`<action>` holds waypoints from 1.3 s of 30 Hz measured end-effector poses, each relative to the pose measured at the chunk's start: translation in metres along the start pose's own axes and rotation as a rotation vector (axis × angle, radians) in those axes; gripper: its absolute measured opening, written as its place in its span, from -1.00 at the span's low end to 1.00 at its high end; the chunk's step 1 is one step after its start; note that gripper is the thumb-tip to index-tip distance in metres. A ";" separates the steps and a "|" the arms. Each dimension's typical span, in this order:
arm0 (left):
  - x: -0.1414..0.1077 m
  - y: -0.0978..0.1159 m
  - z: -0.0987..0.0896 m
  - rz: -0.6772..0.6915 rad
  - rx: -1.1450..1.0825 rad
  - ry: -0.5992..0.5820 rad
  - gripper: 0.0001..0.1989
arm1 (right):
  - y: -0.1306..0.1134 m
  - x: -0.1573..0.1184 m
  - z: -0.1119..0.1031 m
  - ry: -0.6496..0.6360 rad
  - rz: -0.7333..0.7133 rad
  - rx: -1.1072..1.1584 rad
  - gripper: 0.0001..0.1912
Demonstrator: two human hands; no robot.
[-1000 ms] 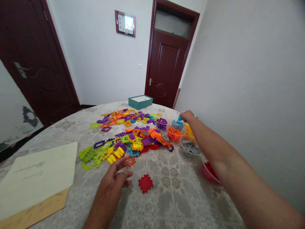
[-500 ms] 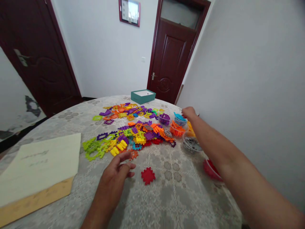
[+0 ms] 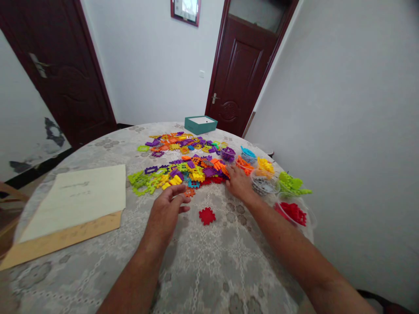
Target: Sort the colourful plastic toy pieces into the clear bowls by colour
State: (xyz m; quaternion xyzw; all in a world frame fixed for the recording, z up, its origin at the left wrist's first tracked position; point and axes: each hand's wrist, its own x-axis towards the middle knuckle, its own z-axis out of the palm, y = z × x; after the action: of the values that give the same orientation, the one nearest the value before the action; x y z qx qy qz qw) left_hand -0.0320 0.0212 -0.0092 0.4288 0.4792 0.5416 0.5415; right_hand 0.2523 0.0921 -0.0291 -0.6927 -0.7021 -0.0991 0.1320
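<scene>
My left hand (image 3: 167,211) hovers low over the table, its fingers curved and apart with nothing between them. Just to its right a flat red toothed building piece (image 3: 207,216) lies alone on the cloth. My right hand (image 3: 240,183) reaches down to the right end of the nearer pile of mixed plastic building pieces (image 3: 196,173), by some purple and orange ones. Its fingertips are hidden among them, so I cannot see whether it grips a piece. A small orange toothed piece (image 3: 189,192) lies at the pile's front edge, close to my left fingertips.
Clear tubs hold sorted pieces on the right: purple (image 3: 228,153), blue (image 3: 248,153), orange (image 3: 245,165), yellow (image 3: 265,166), grey (image 3: 264,185), green (image 3: 291,185) and red (image 3: 293,213). A second mixed pile (image 3: 181,143) and a teal box (image 3: 200,125) lie farther back. Paper (image 3: 78,196) lies left.
My right hand has come back from above the tubs, moving left and down to the nearer pile. My left hand keeps its place beside the red piece. The view has shifted slightly.
</scene>
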 end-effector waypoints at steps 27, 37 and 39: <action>-0.001 0.004 -0.001 0.071 0.243 -0.089 -0.60 | -0.061 -0.097 -0.002 0.067 -0.525 0.494 -0.43; -0.004 -0.008 0.010 0.107 0.441 -0.255 -0.55 | -0.046 -0.085 0.006 0.014 -0.149 1.265 -0.78; -0.007 -0.011 0.015 0.108 0.453 -0.299 -0.53 | -0.046 -0.086 0.009 -0.109 -0.070 1.500 -0.76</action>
State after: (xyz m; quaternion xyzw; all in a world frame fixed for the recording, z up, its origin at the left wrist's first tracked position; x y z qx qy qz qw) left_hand -0.0155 0.0145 -0.0167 0.6392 0.4793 0.3791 0.4669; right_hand 0.2065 0.0127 -0.0629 -0.3983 -0.6084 0.4360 0.5301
